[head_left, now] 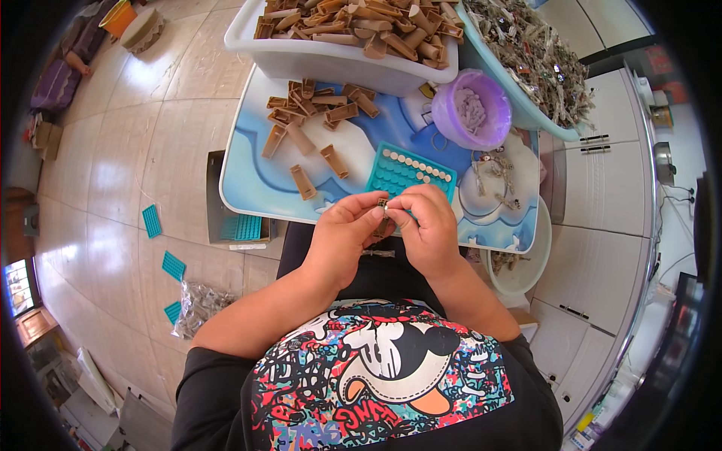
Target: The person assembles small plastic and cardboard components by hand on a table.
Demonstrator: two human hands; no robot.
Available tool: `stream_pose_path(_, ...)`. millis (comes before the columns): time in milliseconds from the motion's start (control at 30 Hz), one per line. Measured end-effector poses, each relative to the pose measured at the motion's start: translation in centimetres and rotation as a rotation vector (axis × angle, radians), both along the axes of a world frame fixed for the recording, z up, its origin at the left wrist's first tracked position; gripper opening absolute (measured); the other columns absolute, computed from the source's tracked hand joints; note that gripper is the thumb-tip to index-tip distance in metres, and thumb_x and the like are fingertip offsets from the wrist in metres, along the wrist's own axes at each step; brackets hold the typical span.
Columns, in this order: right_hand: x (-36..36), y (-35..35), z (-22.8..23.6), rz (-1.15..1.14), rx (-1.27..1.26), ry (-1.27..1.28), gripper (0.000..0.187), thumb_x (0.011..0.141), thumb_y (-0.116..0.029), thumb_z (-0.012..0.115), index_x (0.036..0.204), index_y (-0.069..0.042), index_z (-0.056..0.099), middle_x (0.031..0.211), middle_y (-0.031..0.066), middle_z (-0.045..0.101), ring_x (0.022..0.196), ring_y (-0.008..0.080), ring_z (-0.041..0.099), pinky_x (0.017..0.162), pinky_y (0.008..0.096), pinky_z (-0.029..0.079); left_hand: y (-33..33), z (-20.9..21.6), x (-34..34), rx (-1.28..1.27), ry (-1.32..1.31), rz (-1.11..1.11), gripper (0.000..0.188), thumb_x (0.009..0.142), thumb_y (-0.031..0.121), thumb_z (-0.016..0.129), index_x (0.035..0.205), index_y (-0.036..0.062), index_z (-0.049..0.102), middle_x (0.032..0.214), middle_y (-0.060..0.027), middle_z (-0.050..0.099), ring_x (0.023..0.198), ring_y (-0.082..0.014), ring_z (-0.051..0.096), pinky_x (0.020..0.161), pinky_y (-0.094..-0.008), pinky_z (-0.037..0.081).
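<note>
Close together at the table's near edge, my left hand (342,231) and my right hand (427,229) pinch with thumbs and forefingers. Between the left fingertips is a small dark part (383,203), perhaps a little circuit board. The right fingertips press a tiny whitish piece against it; its kind is too small to tell. Just beyond the hands lies a teal tray (380,174) with rows of round pockets. White round discs (406,160) fill some of the pockets at its far side. Thin wires seem to hang below the fingers, partly hidden.
Brown half-round plastic shells (301,143) lie on the blue-and-white table (252,199). Behind stand a white bin (338,60) of shells, a purple bowl (487,113) and a basin (545,124) of wired parts. Wired pieces (496,177) lie right; teal trays (173,265) rest on the floor.
</note>
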State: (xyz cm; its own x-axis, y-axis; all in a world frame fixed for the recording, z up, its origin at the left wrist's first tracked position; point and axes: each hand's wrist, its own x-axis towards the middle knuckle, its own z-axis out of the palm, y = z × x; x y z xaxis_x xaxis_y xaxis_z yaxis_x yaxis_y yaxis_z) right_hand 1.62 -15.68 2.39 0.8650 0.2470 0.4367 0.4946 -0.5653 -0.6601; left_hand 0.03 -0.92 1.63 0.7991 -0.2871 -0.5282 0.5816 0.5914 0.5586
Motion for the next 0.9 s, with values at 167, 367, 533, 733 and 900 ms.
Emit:
stream_pose_path(167, 0.6, 1.3, 0.3, 0.069, -0.038, -0.035, 0.012, 0.071, -0.005, 0.067, 0.080, -0.003, 0.059, 0.079, 0.0092, 0.056, 0.072, 0.0281, 0.053, 0.064, 0.0362, 0.042, 0.7, 0.3, 0.2, -0.004, 0.001, 0.100, 0.019, 0.091, 0.010, 0.054, 0.107, -0.0005, 0.053, 0.097, -0.0085, 0.061, 0.085, -0.0145, 0.060, 0.078, -0.0267, 0.051)
stream_pose_path(367, 3.5, 2.1, 1.5, 0.190, 0.008, 0.069, 0.013, 0.074, -0.006, 0.065, 0.086, -0.004, 0.061, 0.079, 0.0086, 0.057, 0.074, 0.0272, 0.054, 0.066, 0.0352, 0.043, 2.6, 0.4, 0.7, -0.028, -0.022, 0.164, 0.016, 0.093, 0.011, 0.050, 0.106, 0.0021, 0.053, 0.091, -0.0063, 0.060, 0.078, -0.0131, 0.061, 0.071, -0.0247, 0.052)
stream_pose_path(533, 6.7, 4.8, 1.1, 0.135, -0.253, 0.071, 0.023, 0.074, -0.012, 0.066, 0.096, -0.005, 0.061, 0.083, 0.0098, 0.059, 0.079, 0.0283, 0.056, 0.070, 0.0359, 0.044, 3.1, 0.0, 0.5, 0.052, -0.077, 0.194, 0.019, 0.095, 0.013, 0.047, 0.110, 0.0024, 0.052, 0.090, -0.0057, 0.059, 0.073, -0.0111, 0.059, 0.067, -0.0235, 0.051)
stream_pose_path(733, 9.0, 6.0, -0.2, 0.192, -0.510, 0.165, 0.037, 0.072, -0.020, 0.068, 0.105, -0.006, 0.057, 0.088, 0.0118, 0.062, 0.088, 0.0311, 0.058, 0.074, 0.0375, 0.046, 3.4, 1.0, 1.0, 0.049, -0.050, 0.242, 0.022, 0.096, 0.015, 0.046, 0.112, 0.0006, 0.050, 0.093, -0.0075, 0.059, 0.078, -0.0138, 0.060, 0.072, -0.0268, 0.053)
stream_pose_path(900, 8.0, 5.1, 3.2, 0.032, -0.064, 0.630, 0.036, 0.077, -0.023, 0.069, 0.107, -0.009, 0.056, 0.098, 0.0100, 0.063, 0.092, 0.0183, 0.059, 0.077, 0.0367, 0.047, 3.8, 1.2, 1.3, -0.004, -0.047, 0.243, 0.027, 0.096, 0.017, 0.046, 0.116, -0.0002, 0.048, 0.100, -0.0112, 0.060, 0.089, -0.0214, 0.062, 0.080, -0.0295, 0.053)
